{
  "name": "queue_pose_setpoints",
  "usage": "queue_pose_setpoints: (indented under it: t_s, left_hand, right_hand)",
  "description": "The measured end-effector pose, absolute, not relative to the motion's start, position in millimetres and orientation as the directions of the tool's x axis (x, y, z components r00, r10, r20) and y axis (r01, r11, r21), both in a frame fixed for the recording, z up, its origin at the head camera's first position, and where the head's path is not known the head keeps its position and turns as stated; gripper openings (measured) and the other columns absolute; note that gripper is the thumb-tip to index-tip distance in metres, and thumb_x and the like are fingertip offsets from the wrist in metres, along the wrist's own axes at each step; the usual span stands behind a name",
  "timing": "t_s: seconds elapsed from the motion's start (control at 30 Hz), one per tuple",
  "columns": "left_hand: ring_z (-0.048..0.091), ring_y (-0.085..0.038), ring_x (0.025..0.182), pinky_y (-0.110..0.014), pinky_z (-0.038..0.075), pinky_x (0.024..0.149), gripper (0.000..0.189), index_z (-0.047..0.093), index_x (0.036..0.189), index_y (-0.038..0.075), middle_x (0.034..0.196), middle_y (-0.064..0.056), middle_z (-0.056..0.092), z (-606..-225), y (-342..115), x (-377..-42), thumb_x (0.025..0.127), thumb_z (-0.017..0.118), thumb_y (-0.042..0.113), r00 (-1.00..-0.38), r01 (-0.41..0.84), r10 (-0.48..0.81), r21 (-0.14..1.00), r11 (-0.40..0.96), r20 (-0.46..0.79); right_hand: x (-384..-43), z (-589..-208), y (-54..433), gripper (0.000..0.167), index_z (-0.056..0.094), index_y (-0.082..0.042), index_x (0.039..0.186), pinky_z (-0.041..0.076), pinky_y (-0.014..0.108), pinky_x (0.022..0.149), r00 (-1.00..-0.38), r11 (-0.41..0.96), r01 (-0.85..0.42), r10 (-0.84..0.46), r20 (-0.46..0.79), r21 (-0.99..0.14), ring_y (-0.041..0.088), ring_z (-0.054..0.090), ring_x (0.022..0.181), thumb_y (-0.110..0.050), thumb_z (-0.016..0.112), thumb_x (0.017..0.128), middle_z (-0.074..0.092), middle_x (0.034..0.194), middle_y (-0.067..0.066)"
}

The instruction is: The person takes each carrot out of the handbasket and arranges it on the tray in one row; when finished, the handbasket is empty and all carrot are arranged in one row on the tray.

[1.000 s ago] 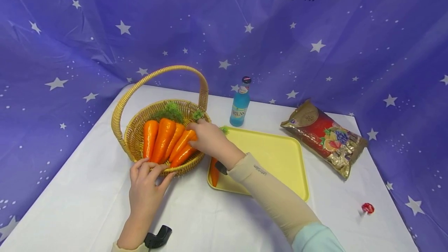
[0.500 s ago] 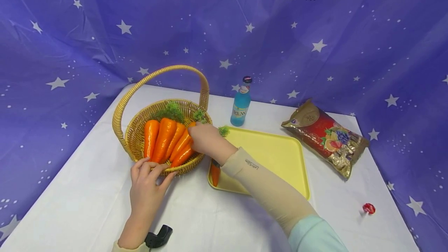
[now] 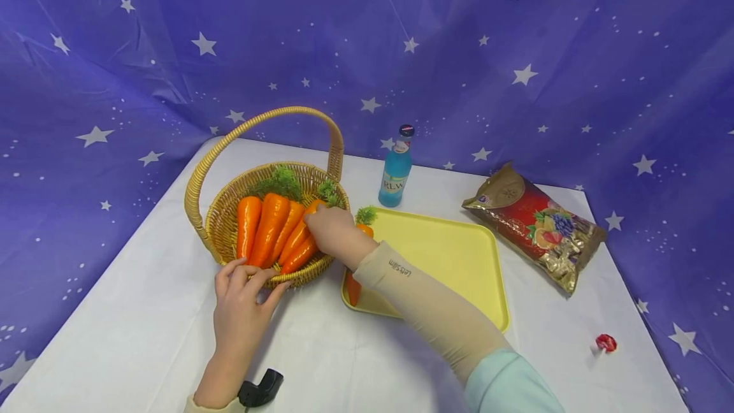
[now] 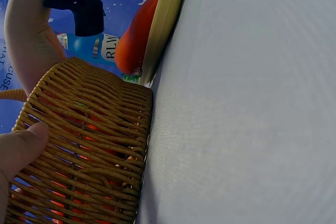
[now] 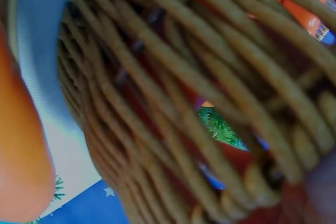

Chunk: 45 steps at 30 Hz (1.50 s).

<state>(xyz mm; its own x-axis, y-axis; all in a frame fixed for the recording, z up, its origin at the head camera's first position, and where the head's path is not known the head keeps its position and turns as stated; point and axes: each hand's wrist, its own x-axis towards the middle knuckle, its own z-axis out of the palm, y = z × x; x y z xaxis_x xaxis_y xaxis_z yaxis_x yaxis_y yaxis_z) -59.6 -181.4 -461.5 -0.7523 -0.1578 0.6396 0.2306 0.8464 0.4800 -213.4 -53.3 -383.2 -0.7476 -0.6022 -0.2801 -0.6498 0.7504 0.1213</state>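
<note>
In the head view, several orange carrots [image 3: 269, 225] with green leafy tops lie in a wicker basket [image 3: 220, 225]. My left hand [image 3: 237, 311] holds the basket's front rim, with its thumb [image 4: 29, 145] against the woven outside in the left wrist view. My right hand [image 3: 335, 231] reaches over the right rim and grips the rightmost carrot [image 3: 301, 255] near its thick end; its fingertips are hidden. Wicker strands fill most of the right wrist view. Another carrot [image 3: 353, 290] lies along the left side of a yellow tray [image 3: 447, 260], partly under my right forearm.
A blue bottle [image 3: 395, 174] stands upright behind the tray. To the right lies a red and gold snack bag [image 3: 536, 225], and nearer the front a red lollipop [image 3: 606, 342]. The basket's tall handle [image 3: 275, 113] arches over it. A starry blue cloth hangs behind.
My right hand has shifted slightly left and down over the rightmost carrots, its fingers reaching further in. More of the tray's carrot shows. My left hand stays at the rim.
</note>
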Motion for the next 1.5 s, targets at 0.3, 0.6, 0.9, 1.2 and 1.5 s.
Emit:
queue_pose_setpoints:
  t_s: [0.3,0.6,0.9,1.2,1.5]
  left_hand:
    - [0.041,-0.041,0.116,-0.051,0.035,0.098,0.031,0.071,0.087,0.006,0.087,-0.009,0.053,-463,-178,-67,0.063,0.089,0.017,-0.754,0.244,-0.149,0.484,0.840,0.639]
    - [0.043,-0.043,0.115,-0.053,0.039,0.092,0.033,0.072,0.086,0.005,0.086,-0.011,0.054,-461,-178,-65,0.059,0.091,0.011,-0.734,0.238,-0.174,0.489,0.839,0.656]
    - [0.042,-0.043,0.116,-0.053,0.040,0.090,0.032,0.072,0.085,0.005,0.087,-0.011,0.055,-464,-179,-61,0.059,0.091,0.009,-0.752,0.197,-0.203,0.508,0.839,0.628]
    - [0.041,-0.043,0.117,-0.053,0.037,0.091,0.032,0.072,0.085,0.005,0.088,-0.012,0.055,-466,-183,-59,0.059,0.091,0.010,-0.755,0.193,-0.207,0.513,0.836,0.622]
    - [0.040,-0.042,0.117,-0.053,0.035,0.094,0.032,0.070,0.083,0.005,0.088,-0.010,0.053,-469,-181,-64,0.059,0.091,0.009,-0.768,0.202,-0.200,0.526,0.826,0.608]
  right_hand:
    - [-217,-377,-40,0.035,0.060,-0.024,0.129,0.058,0.034,0.067,-0.708,0.699,-0.703,-0.668,-0.228,0.132,0.022,0.064,0.090,-0.013,0.060,0.096,0.061,0.119,0.005]
    - [-215,-350,-28,0.034,0.059,-0.023,0.130,0.058,0.037,0.066,-0.686,0.680,-0.727,-0.724,-0.067,0.094,0.025,0.063,0.090,-0.015,0.059,0.097,0.058,0.121,0.008]
    - [-210,-322,17,0.042,0.059,-0.022,0.124,0.052,0.028,0.065,-0.678,0.678,-0.735,-0.735,0.000,0.013,0.019,0.056,0.084,-0.017,0.074,0.085,0.053,0.109,0.004]
    - [-221,-334,83,0.037,0.063,-0.019,0.110,0.053,0.033,0.071,-0.642,0.643,-0.766,-0.765,0.049,-0.003,0.022,0.056,0.085,-0.008,0.079,0.078,0.054,0.104,0.003]
    - [-233,-386,105,0.028,0.063,-0.021,0.106,0.049,0.030,0.070,-0.617,0.616,-0.787,-0.783,-0.084,0.032,0.021,0.052,0.082,0.000,0.065,0.086,0.053,0.100,0.002]
